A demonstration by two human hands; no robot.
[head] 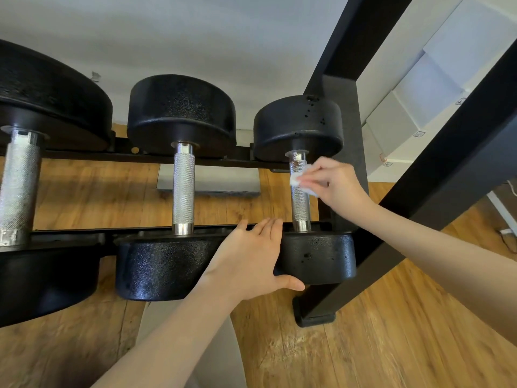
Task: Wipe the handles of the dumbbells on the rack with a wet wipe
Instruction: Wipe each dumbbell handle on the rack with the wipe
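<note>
Three black dumbbells lie side by side across the two rails of the rack [156, 158], their knurled steel handles bridging the gap between front rail and back rail. The smallest dumbbell [298, 127] sits at the right end of the rack, just beside the black upright post [347, 152]. The right hand [335, 182] is up against that dumbbell's handle [300, 205], fingers curled and pinching a small white wet wipe [297, 179] that is pressed onto the upper part of the handle, near the far weight head. The lower stretch of the handle shows bare below the wipe.

The left hand [251, 256] lies flat and open, fingers straight, on the near head [321, 256] of the same dumbbell at the front rail, thumb hooked under its lower edge; it has hold of nothing else.

The middle dumbbell [181, 113] rests just left of it, its handle [183, 189] uncovered. The largest dumbbell [50, 93] lies at the left end, partly cut off by the edge of view.

Under the rack is a wooden floor [391, 331], and a slanted black frame bar [447, 175] crosses on the right. White boxes [419, 88] are stacked against the wall beyond it.
</note>
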